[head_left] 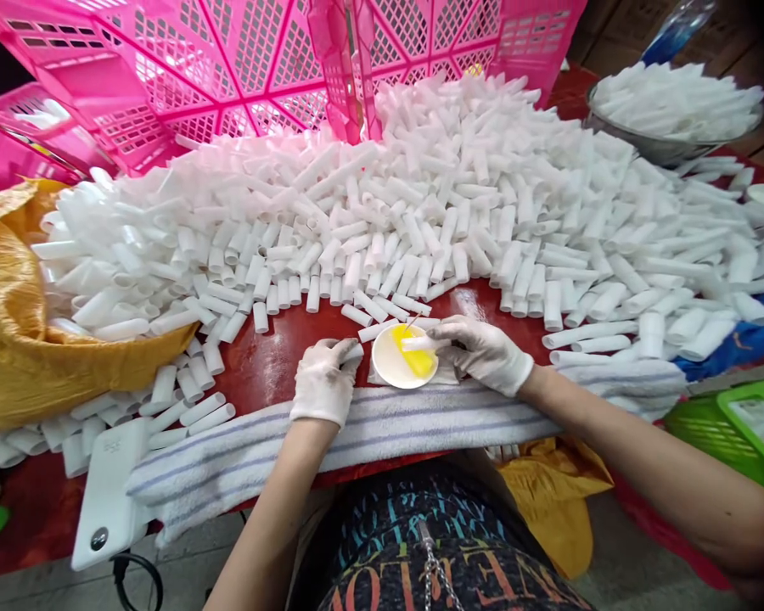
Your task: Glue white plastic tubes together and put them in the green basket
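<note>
Bright, even light from overhead, white tubes (pixel 420 195) nearly washed out, soft shadows only, red table (pixel 273 365) glinting, edges bowing and darkening at far corners

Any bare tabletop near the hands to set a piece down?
One bare patch of red tabletop: bordered by the heap of white plastic tubes behind, the striped towel in front, the left hand beside it. A smaller gap lies behind the white dish of yellow liquid, under the right hand. Elsewhere crowded with tubes.
</note>
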`<state>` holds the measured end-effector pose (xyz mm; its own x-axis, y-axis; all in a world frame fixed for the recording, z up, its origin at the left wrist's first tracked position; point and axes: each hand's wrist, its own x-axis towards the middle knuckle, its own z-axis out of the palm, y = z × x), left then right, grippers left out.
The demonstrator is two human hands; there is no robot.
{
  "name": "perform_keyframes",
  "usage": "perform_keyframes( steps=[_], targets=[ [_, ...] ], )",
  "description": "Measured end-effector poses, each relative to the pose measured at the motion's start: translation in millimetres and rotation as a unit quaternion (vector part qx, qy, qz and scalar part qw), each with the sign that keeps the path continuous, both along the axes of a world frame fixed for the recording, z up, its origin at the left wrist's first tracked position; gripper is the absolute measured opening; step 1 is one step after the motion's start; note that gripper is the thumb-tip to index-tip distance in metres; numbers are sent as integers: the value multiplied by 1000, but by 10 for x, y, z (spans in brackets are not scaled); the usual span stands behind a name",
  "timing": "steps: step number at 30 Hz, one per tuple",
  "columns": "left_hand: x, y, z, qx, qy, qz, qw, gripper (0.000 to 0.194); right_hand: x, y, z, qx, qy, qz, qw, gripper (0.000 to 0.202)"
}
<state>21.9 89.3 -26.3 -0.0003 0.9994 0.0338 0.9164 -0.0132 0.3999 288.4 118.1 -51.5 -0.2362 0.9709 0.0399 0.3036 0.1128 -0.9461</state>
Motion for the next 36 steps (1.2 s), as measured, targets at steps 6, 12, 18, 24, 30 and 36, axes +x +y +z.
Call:
perform_keyframes(
  steps=[6,12,18,24,30,36],
  targets=[
    [-3,16,78,14,24,62,998,23,18,-39,64,42,3,36,998,30],
    [-44,0,112,-28,-324,166,931,36,1,-119,8,29,28,40,998,38],
    [61,-20,185,-113,-518,155,834,46,-20,-207,0,21,76,39,996,29],
    [124,-70,171,-105,-544,160,817,45,-49,-234,15,-2,87,-2,996,21],
    [167,-126,231,-124,-533,125,827,46,-97,-370,103,-91,124,-11,988,24],
    [303,-231,256,-153,-574,98,798,42,-35,-483,346,-70,127,-94,985,30]
  ],
)
